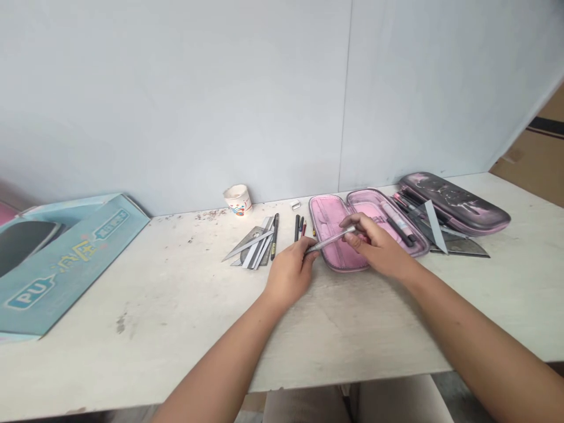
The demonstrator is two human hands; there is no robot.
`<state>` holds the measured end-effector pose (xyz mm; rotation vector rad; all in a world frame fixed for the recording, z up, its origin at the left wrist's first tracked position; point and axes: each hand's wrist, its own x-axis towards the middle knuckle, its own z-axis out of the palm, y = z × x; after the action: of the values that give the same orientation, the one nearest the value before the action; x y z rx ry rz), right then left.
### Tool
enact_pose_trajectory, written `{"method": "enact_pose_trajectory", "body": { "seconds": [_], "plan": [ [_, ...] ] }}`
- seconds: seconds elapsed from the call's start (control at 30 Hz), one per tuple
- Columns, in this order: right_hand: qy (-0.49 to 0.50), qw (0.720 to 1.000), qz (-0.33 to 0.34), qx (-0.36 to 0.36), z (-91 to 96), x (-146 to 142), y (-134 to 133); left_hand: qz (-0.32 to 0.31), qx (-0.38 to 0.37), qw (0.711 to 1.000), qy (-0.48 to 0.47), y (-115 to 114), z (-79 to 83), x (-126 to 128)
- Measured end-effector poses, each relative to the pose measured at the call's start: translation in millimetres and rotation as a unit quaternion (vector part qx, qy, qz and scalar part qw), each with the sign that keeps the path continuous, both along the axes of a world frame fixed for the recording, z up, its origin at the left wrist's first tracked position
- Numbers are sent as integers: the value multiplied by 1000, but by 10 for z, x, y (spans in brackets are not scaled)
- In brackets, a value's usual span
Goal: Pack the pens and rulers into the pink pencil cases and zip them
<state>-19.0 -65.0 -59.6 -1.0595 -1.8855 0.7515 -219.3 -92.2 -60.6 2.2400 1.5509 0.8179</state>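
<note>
My left hand and my right hand together hold a thin silvery pen, one hand at each end, fingers pinched around it. The pen lies slanted over the left half of an open pink pencil case on the white table. A red item shows under my right fingers inside the case; I cannot make out what it is. The right half of the case holds a white pen and a dark pen.
Left of the case lie several loose pens and a pile of rulers and set squares. A paper cup stands by the wall. A second dark-pink case with set squares lies right. A blue box sits far left.
</note>
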Motion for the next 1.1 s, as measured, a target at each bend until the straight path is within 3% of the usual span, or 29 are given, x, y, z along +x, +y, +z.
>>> {"method": "enact_pose_trajectory", "body": {
  "seconds": [0.17,0.33,0.47,0.63,0.77,0.93,1.1],
  "plan": [
    [-29,1000,-3,-11,32,12,-22,-7,7,1000,-7,1,12,-21],
    [3,1000,20,-6,77,7,-20,-4,22,1000,-2,18,31,-13],
    [-9,1000,-1,-14,101,9,8,2,36,999,8,44,49,-15],
    [39,998,39,-19,84,21,34,16,37,999,12,65,45,-21],
    [-5,1000,3,-19,76,27,19,12,33,999,4,56,43,-18],
    [10,1000,24,5,89,25,-8,12,24,999,-17,46,50,-15],
    [-11,1000,0,-5,91,13,-22,-1,10,1000,-16,42,56,-20]
  ]
}}
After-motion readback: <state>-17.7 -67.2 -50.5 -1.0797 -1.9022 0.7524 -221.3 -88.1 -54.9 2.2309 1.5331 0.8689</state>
